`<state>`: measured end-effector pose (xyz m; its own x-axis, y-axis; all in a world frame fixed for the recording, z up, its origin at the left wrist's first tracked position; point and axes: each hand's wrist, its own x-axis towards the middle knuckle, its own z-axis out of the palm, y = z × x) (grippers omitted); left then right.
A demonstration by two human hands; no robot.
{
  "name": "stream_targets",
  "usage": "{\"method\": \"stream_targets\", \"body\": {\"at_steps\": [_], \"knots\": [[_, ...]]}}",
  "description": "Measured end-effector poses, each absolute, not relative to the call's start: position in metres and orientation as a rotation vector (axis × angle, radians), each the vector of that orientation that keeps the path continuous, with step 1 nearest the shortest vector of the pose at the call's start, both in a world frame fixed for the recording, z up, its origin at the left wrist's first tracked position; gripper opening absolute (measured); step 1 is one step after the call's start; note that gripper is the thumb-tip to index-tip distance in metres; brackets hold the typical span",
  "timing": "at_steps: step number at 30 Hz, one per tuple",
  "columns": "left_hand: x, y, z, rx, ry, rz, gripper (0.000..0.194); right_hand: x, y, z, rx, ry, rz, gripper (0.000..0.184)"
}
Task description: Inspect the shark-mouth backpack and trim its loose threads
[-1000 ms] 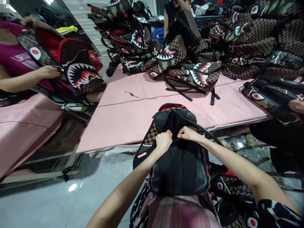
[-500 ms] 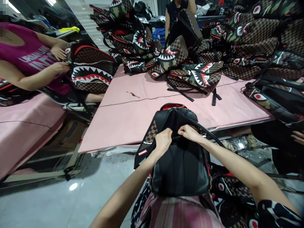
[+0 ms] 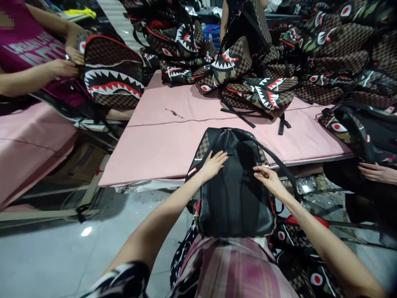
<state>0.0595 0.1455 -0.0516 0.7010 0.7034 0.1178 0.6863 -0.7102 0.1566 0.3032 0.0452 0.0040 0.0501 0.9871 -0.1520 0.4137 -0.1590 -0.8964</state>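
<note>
A black backpack [image 3: 235, 194] with checkered brown sides lies back-panel up on my lap, its top leaning on the edge of the pink table [image 3: 161, 145]. My left hand [image 3: 213, 164] rests flat with fingers spread on the upper left of the back panel. My right hand [image 3: 269, 178] lies on the upper right of the panel beside a black shoulder strap [image 3: 281, 165]; something small and dark seems pinched in its fingers, but I cannot make it out.
Shark-mouth backpacks [image 3: 263, 93] are heaped along the table's far side and right. A person in a magenta top at the left holds one such backpack [image 3: 113, 76]. Another person's hand [image 3: 376, 171] rests on a bag at the right. A small red tool [image 3: 173, 112] lies on the table.
Both my hands let go of the pinched spot at the top of the back panel and spread apart onto it. The backpack now lies flatter against the table edge.
</note>
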Motion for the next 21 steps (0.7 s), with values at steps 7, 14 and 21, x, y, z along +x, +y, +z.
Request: {"method": "stream_targets", "body": {"at_steps": [7,14,21], "knots": [[0.050,0.172,-0.048,2.712,1.144,0.077,0.037,0.293,-0.033,0.003,-1.776,-1.825,1.138,0.030],[-0.028,0.035,-0.081,2.635,1.135,0.105,0.046,0.309,-0.036,-0.016,-1.718,-1.546,0.979,0.034],[-0.049,-0.001,-0.093,2.471,1.335,0.231,0.033,0.301,0.014,-0.011,-1.899,-1.684,0.768,0.027]]}}
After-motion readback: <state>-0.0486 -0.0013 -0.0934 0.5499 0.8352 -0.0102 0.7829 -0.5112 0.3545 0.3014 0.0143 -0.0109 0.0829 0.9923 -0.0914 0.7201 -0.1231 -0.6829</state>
